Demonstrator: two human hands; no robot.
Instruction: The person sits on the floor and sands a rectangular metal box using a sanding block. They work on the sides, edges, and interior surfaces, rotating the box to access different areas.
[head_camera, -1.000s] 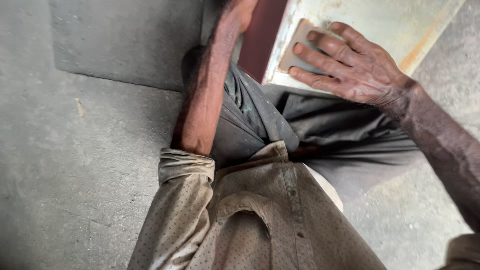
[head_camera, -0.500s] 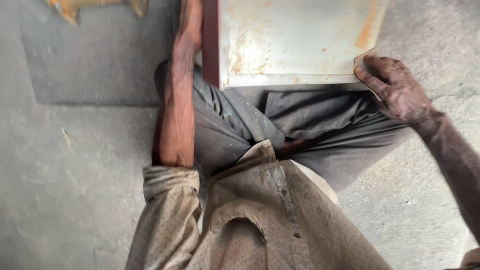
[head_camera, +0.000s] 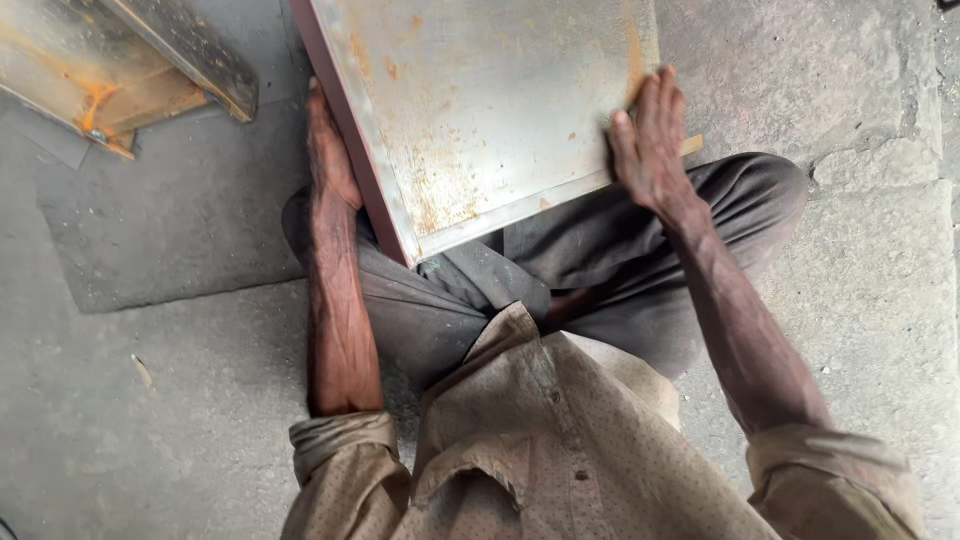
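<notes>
A flat grey metal panel (head_camera: 480, 110) with rust spots and a dark red side edge rests over my lap. My left hand (head_camera: 328, 150) lies against the panel's left side edge, fingers partly hidden behind it. My right hand (head_camera: 650, 140) lies flat on the panel's right edge, fingers together and pressed on the surface, over a small tan piece (head_camera: 692, 146) that peeks out at the edge. I sit on the concrete floor with dark trousers (head_camera: 620, 250) and a dotted beige shirt (head_camera: 540, 450).
A rusty steel beam piece (head_camera: 110, 70) lies at the upper left on a darker concrete patch (head_camera: 180, 220). Rough concrete floor (head_camera: 880, 250) surrounds me, with a raised slab edge at the right.
The view tilted up and the panel now fills more of the frame. My right hand moved from the panel's lower right corner to lie flat along its right edge. The left hand stayed on the left edge.
</notes>
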